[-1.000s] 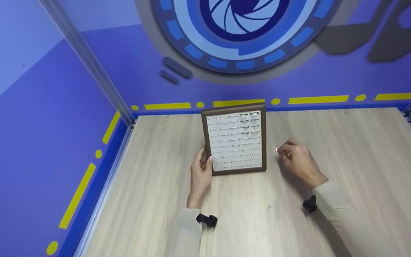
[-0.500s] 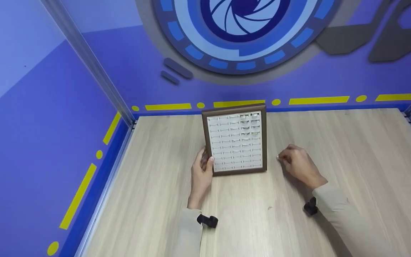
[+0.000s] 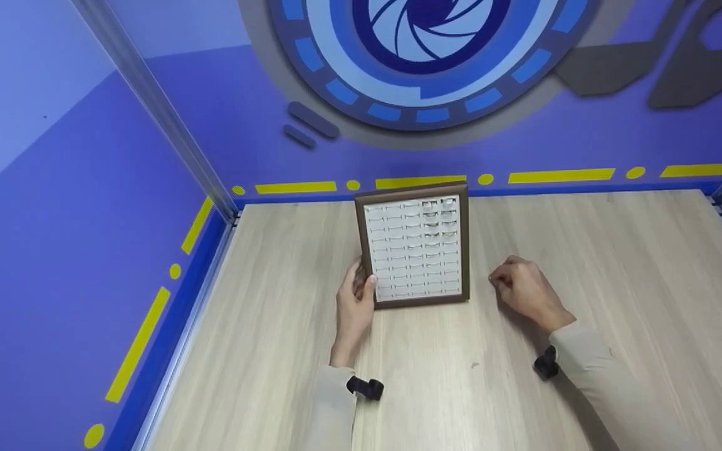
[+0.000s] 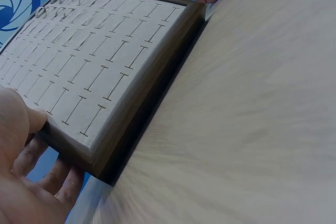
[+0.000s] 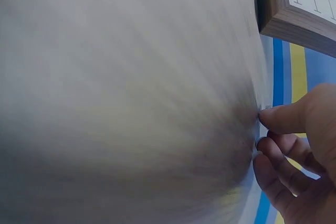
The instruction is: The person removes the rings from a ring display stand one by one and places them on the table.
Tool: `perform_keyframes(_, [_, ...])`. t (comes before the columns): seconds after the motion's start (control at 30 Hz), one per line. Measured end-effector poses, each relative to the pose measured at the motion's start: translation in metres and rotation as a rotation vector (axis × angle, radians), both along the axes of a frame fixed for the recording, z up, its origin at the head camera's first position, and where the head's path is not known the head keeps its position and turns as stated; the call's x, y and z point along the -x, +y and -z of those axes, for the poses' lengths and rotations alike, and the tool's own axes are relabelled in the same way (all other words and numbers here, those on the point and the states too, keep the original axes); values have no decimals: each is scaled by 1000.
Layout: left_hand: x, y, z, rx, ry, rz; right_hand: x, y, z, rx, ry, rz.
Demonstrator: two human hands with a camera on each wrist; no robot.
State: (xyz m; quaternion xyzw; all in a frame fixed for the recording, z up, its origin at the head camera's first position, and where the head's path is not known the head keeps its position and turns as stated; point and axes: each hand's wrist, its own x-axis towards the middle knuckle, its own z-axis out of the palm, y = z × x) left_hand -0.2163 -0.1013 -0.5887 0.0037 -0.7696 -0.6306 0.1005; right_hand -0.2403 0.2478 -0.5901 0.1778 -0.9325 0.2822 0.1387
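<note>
Our left hand (image 3: 355,300) grips the near left corner of a brown wooden-framed ring tray (image 3: 416,247), its pale padded face slotted in rows, propped upright mid-bench. Our right hand (image 3: 521,289), fingers curled, rests just right of the frame on the light woodgrain bench (image 3: 618,263); what it pinches we cannot tell.

Ring tray (image 3: 414,249) sits mid worktop (image 3: 618,250), nr the back wall. My left grip (image 3: 356,299) is at its front-left corner; my right grip (image 3: 524,289) rests on the worktop just right of it
</note>
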Motion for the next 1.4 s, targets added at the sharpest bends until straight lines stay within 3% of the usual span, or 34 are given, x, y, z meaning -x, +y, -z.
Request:
perform_keyframes(0.43, [0,2,10,-37,60,-16,3,0,-1,10,-10,1])
perform_keyframes(0.7, [-2,1,17,-103,38,-20,2,-4,-25,83,-66,25])
perform_keyframes(0.83, [-2,0,17,-130,50,-11,2,-11,-44,132,-7,27])
perform_keyframes(1.13, [0,-3,16,-143,17,17,4,-35,-78,230,259,-69])
perform_keyframes(1.4, [2,-8,24,-254,-9,79,10,-52,-85,225,316,-105])
